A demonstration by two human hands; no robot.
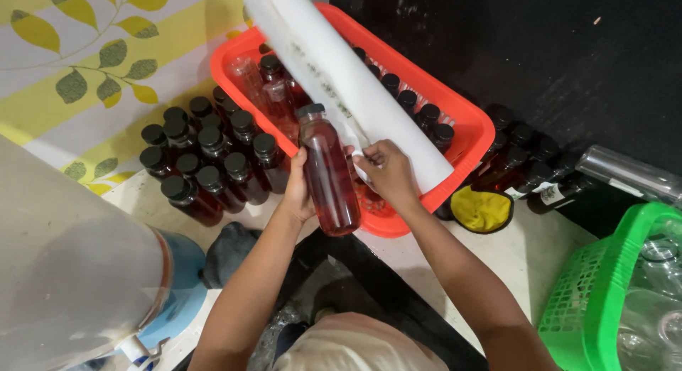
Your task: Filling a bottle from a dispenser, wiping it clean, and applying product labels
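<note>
My left hand (297,190) grips a clear bottle of reddish-brown liquid with a black cap (328,173), held tilted over the near edge of an orange basket (470,122). My right hand (388,173) pinches the edge of a white label at the lower end of a long white roll of label sheet (352,80) that lies across the basket. Dark capped bottles stand inside the basket behind the roll.
Several filled black-capped bottles (206,158) stand left of the basket, more (526,168) lie at its right. A green basket with empty clear bottles (604,286) is at right, a yellow cloth (482,208) is by the orange basket, and a large water dispenser (85,279) is at lower left.
</note>
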